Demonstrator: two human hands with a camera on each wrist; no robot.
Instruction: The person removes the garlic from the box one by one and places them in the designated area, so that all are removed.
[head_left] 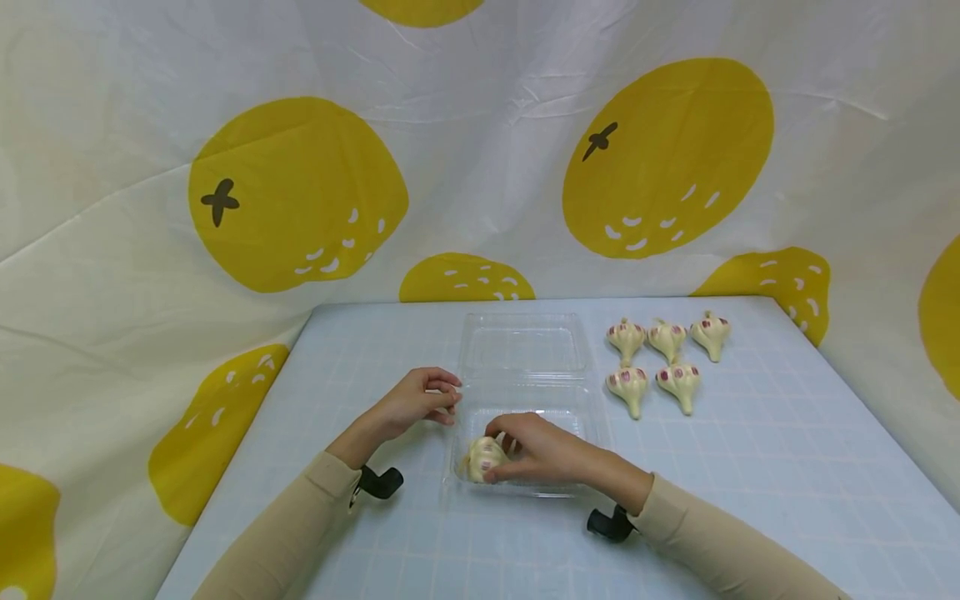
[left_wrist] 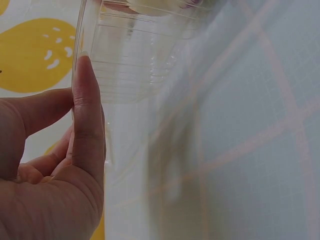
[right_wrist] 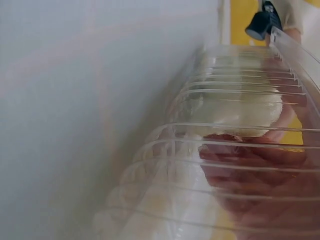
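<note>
A clear plastic clamshell container [head_left: 558, 425] lies on the table with its lid [head_left: 525, 350] folded back, away from me. My left hand [head_left: 420, 402] is at the left side of its base; in the left wrist view thumb and index finger pinch the rim [left_wrist: 78, 42]. My right hand [head_left: 540, 450] reaches into the base and grips a garlic bulb [head_left: 486, 460] at the near left corner. Through the ribbed wall in the right wrist view, the bulb [right_wrist: 240, 115] shows pale, with the fingers [right_wrist: 250, 160] against it.
Several garlic bulbs lie at the right in two rows, one in the back row [head_left: 710, 333] and one in the front row [head_left: 678, 385]. A pale blue checked cloth covers the table [head_left: 787, 467]. Behind it hangs a white curtain [head_left: 480, 167] printed with yellow fruit.
</note>
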